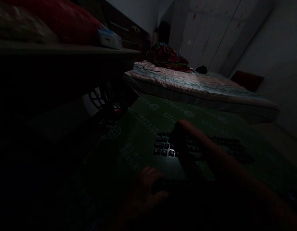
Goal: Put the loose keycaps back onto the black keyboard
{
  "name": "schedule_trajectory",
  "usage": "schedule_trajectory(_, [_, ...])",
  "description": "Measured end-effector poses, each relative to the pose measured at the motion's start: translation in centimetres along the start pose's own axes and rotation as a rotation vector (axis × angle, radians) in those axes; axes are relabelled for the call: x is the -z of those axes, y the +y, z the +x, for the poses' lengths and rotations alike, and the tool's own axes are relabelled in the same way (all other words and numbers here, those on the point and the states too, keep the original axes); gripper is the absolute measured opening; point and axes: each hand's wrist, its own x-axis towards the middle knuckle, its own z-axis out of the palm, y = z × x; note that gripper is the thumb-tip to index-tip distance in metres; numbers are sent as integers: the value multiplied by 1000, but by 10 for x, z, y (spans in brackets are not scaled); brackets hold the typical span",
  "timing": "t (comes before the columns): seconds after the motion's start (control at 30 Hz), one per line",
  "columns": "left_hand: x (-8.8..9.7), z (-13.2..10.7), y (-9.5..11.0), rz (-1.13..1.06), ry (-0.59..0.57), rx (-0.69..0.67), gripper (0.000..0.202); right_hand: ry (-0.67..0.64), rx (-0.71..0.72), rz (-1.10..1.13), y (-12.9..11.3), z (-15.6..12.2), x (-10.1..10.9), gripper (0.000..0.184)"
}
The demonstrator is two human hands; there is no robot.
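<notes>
Loose black keycaps (164, 152) lie in rows on a green printed board (139, 141). Over the left part of these rows is my right hand (183, 128), bent downward. Deep shadow hides its fingers and anything between them. Nearer to me, my left hand (150, 184) has its thumb and fingers around the left end of a long dark object, seemingly a keyboard (174, 183). Most of that object is lost in the dark, partly below my right forearm. More dark keycaps (235, 147) sit in rows to the right of my right arm.
A bed (199, 83) with a striped sheet and a red patterned blanket (169, 57) stands beyond the board. At left, a raised tabletop (66, 48) bears a red bag (66, 22) and a small box (110, 38). Below it shows a dark spoked wheel (100, 98).
</notes>
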Motion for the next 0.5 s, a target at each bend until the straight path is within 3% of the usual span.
schedule_trajectory(0.5, [-2, 2, -3, 13, 13, -46, 25, -3, -5, 42, 2, 14, -6, 24])
